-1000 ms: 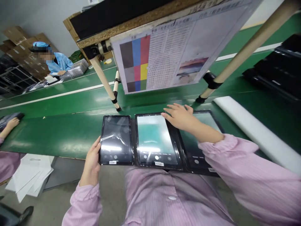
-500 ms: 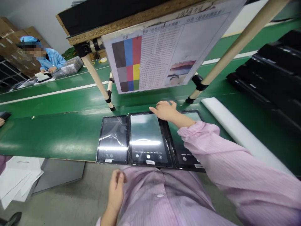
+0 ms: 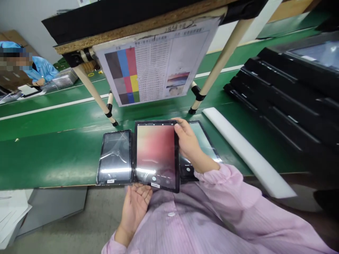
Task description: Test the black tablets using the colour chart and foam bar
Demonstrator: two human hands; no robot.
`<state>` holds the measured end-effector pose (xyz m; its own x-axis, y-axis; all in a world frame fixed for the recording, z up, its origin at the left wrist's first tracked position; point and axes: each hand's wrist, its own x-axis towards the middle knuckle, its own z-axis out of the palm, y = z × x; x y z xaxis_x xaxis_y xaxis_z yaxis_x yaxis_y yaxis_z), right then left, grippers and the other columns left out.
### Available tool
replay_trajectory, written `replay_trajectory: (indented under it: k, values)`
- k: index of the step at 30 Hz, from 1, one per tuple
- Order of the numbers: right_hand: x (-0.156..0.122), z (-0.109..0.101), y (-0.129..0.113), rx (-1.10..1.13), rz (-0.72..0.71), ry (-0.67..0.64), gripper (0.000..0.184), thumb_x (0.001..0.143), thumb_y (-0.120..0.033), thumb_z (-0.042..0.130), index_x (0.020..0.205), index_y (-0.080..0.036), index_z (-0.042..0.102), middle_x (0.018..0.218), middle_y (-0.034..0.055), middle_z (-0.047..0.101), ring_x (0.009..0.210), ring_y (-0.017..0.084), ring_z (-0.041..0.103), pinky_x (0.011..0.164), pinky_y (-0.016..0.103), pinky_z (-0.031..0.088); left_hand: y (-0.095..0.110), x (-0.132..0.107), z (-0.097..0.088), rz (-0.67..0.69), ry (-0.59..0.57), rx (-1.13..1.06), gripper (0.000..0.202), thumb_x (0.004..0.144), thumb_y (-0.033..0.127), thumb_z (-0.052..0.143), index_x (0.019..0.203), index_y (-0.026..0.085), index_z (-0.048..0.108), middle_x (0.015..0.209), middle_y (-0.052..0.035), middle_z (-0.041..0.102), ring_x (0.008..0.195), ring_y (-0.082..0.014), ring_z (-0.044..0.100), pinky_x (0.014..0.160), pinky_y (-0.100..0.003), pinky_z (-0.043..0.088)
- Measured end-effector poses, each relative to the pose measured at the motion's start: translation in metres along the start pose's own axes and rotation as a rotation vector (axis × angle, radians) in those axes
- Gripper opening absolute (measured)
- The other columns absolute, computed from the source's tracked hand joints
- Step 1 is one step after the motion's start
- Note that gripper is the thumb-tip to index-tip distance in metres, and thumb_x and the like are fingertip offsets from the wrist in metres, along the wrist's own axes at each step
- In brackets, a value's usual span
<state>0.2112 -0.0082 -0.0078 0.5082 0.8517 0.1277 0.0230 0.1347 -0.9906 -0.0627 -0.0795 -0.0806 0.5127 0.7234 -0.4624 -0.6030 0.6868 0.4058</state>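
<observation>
A tablet (image 3: 155,148) with a pink-red camera picture on its screen is tilted up over the bench edge. My right hand (image 3: 186,137) grips its upper right side, thumb on the front and fingers behind. Palm up, my left hand (image 3: 137,203) is at the lower edge of that tablet with its fingers loosely spread; whether the fingertips bear any weight I cannot tell. To the left lies a smaller tablet (image 3: 116,155) with a dark screen. Another tablet (image 3: 202,141) lies at the right, partly hidden by my right hand and the held tablet.
Above the tablets hangs a printed chart (image 3: 156,67) on a pole frame (image 3: 225,60). A white foam strip (image 3: 246,150) lies at right, beside stacked black tablets (image 3: 280,95). A co-worker in blue (image 3: 43,68) sits far left. White sheets (image 3: 13,215) are at lower left.
My right hand has taken hold of the middle tablet and raised it toward me; its screen turned from pale to pink-red. My left hand has turned palm up and come to its lower edge.
</observation>
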Motion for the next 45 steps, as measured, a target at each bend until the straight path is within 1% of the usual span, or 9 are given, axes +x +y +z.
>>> replay_trajectory:
  k: [5,10,13,16,23,29,33,37,45]
  values:
    - [-0.030,0.003,-0.006,0.101,-0.057,0.012,0.070,0.087,-0.062,0.060,0.145,-0.032,0.035,0.150,0.0069,0.045,0.131,0.024,0.051,0.110,0.044,0.045,-0.001,-0.004,0.006,-0.015,-0.018,-0.020,0.032,0.084,0.045,0.076,0.090,0.014,0.073,0.092,-0.0128,0.075,0.095,-0.0215,0.072,0.099,-0.036,0.052]
    - [-0.043,-0.010,-0.027,0.135,-0.006,0.019,0.088,0.083,-0.059,0.069,0.154,-0.033,0.023,0.119,0.0072,0.063,0.098,0.024,0.064,0.088,0.044,0.054,-0.002,-0.011,0.008,-0.041,-0.130,0.061,0.039,0.090,0.054,0.066,0.092,0.017,0.077,0.064,-0.0053,0.071,0.068,-0.0196,0.071,0.079,-0.036,0.059]
    - [-0.043,-0.017,-0.049,0.161,-0.005,-0.028,0.089,0.082,-0.059,0.071,0.153,-0.034,0.023,0.101,0.0033,0.065,0.080,0.021,0.064,0.070,0.039,0.055,0.006,-0.011,0.023,0.017,-0.231,0.114,0.045,0.087,0.062,0.065,0.109,0.024,0.076,0.096,-0.0084,0.079,0.086,-0.0264,0.075,0.079,-0.042,0.061]
    - [-0.040,-0.017,-0.073,0.154,-0.091,-0.002,0.084,0.079,-0.062,0.073,0.147,-0.031,0.033,0.102,0.0037,0.066,0.082,0.021,0.064,0.072,0.038,0.055,0.019,-0.006,0.045,0.099,-0.269,0.176,0.039,0.091,0.051,0.066,0.123,0.030,0.072,0.128,-0.0064,0.072,0.115,-0.0274,0.068,0.102,-0.045,0.053]
    - [-0.040,-0.006,-0.107,0.313,-0.192,-0.045,0.072,0.088,-0.063,0.062,0.148,-0.033,0.039,0.128,0.0063,0.065,0.110,0.025,0.067,0.085,0.040,0.059,0.044,0.006,0.069,0.344,-0.217,0.276,0.046,0.094,0.042,0.064,0.140,0.038,0.058,0.140,-0.0025,0.064,0.125,-0.0219,0.063,0.112,-0.040,0.045]
    - [-0.036,0.005,-0.115,0.348,-0.103,-0.074,0.057,0.084,-0.077,0.056,0.111,-0.027,0.067,0.102,0.0037,0.074,0.100,0.025,0.071,0.077,0.038,0.062,0.053,0.008,0.087,0.465,-0.165,0.341,0.041,0.089,0.044,0.071,0.129,0.045,0.065,0.139,0.0012,0.065,0.119,-0.0203,0.066,0.110,-0.041,0.047]
    - [-0.020,0.012,-0.115,0.219,-0.183,0.059,0.069,0.075,-0.090,0.050,0.082,-0.023,0.064,0.079,0.0057,0.070,0.094,0.027,0.070,0.070,0.038,0.061,0.058,0.013,0.102,0.650,-0.091,0.472,0.042,0.083,0.043,0.077,0.124,0.036,0.071,0.140,-0.0031,0.064,0.129,-0.0230,0.059,0.113,-0.039,0.043]
    - [-0.003,0.017,-0.103,0.178,-0.210,0.109,0.070,0.074,-0.093,0.047,0.076,-0.024,0.059,0.067,0.0048,0.061,0.085,0.027,0.068,0.061,0.038,0.058,0.052,0.022,0.105,0.894,0.012,0.556,0.043,0.091,0.044,0.068,0.132,0.031,0.066,0.146,-0.0050,0.059,0.141,-0.0226,0.047,0.119,-0.036,0.033]
    - [0.009,0.020,-0.087,0.083,-0.233,0.090,0.070,0.081,-0.092,0.034,0.069,-0.026,0.050,0.057,0.0035,0.044,0.078,0.026,0.064,0.056,0.039,0.051,0.044,0.027,0.098,1.146,0.087,1.204,0.111,0.072,0.048,0.085,0.159,0.020,0.022,0.159,-0.0208,0.031,0.149,-0.0364,0.029,0.121,-0.052,0.027]
